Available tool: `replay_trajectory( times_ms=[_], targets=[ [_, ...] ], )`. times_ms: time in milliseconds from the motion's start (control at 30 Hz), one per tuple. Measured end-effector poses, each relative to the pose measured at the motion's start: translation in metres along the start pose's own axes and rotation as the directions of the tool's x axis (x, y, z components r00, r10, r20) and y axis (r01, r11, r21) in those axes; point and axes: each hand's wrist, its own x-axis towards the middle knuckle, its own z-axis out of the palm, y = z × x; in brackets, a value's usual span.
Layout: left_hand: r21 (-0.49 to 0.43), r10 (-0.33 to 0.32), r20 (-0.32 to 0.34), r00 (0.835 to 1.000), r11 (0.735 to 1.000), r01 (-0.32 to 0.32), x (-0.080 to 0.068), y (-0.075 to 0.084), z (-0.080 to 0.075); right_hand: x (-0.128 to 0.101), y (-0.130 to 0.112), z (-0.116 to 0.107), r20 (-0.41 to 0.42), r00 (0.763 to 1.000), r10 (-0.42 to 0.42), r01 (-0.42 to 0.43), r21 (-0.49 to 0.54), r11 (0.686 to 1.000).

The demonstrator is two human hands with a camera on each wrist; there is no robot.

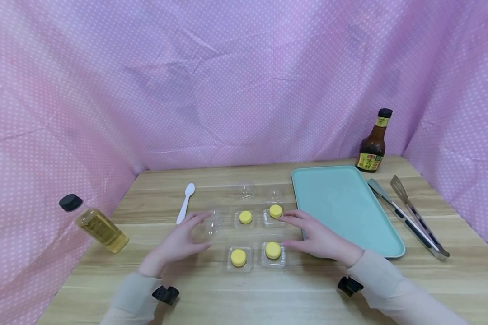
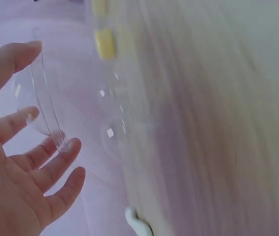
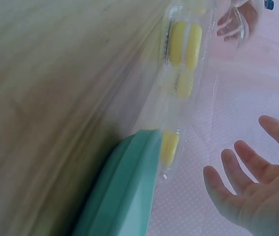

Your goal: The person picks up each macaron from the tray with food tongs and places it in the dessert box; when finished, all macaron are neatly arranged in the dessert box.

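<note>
My left hand (image 1: 179, 241) pinches a clear plastic lid (image 2: 45, 98) by its edges, thumb on one side and fingers on the other, raised above the table. The right hand (image 1: 315, 232) is held open in the air, fingers spread, with nothing in it. Between the hands are several yellow macarons (image 1: 273, 250) in small clear plastic boxes (image 1: 244, 267), set in two rows. In the right wrist view, one macaron (image 3: 184, 45) shows its pale filling. Clear lids (image 1: 246, 190) stand behind the back row.
A pale green tray (image 1: 341, 198) lies to the right, with metal tongs (image 1: 415, 221) beside it. A brown sauce bottle (image 1: 373, 146) stands at the back right. To the left are a white spoon (image 1: 185, 203) and a bottle of yellow liquid (image 1: 99, 228). Pink dotted cloth (image 1: 244, 90) hangs around the table.
</note>
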Motion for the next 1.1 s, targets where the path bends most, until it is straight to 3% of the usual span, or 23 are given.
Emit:
replay_trajectory(
  times_ms=[133,267,433,833,1100],
  targets=[
    [-0.006,-0.008,0.010,1.000,1.000,0.008,0.006,0.016,0.005,0.003,-0.003,0.001,0.012,1.000,0.000,0.000,-0.008,1.000],
    [-0.029,-0.022,0.049,0.999,0.999,0.023,0.010,0.033,0.009,0.005,-0.006,0.003,0.027,1.000,0.000,0.001,-0.021,1.000],
    [-0.056,0.006,0.122,0.992,0.998,0.000,0.014,0.049,0.018,0.004,-0.009,0.008,0.051,0.999,0.014,-0.014,-0.007,1.000],
    [-0.030,0.106,0.186,0.977,0.994,-0.102,0.030,0.074,0.039,0.003,-0.014,0.010,0.052,0.999,-0.009,0.014,-0.096,0.995],
    [-0.003,0.086,0.263,0.961,0.996,-0.088,0.038,0.086,0.047,0.003,-0.014,0.009,0.047,0.999,0.004,0.001,-0.118,0.993]
  ],
)
